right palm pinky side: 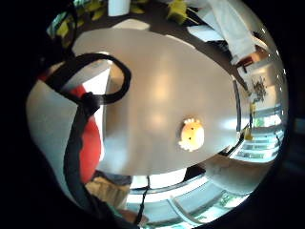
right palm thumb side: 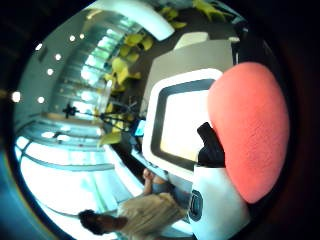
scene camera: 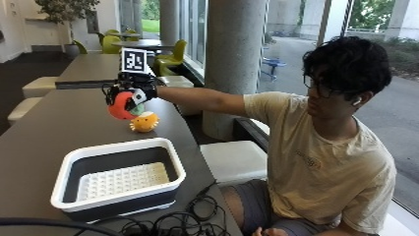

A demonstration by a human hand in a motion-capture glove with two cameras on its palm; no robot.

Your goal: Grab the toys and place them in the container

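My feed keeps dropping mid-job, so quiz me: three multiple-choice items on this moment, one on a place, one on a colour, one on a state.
1. Where is the yellow-orange toy?
A. on the table
B. in the container
C. in the hand

2. What colour is the toy that the gloved right hand holds?
A. blue
B. red
C. white

3. What state is the container in?
A. holding two toys
B. tipped on its side
C. upright with no toy inside

Key: 1 A, since it sits on the table beyond the container, under the raised hand. 2 B, since the red toy fills the grip above the table. 3 C, since only its pale ribbed floor shows.
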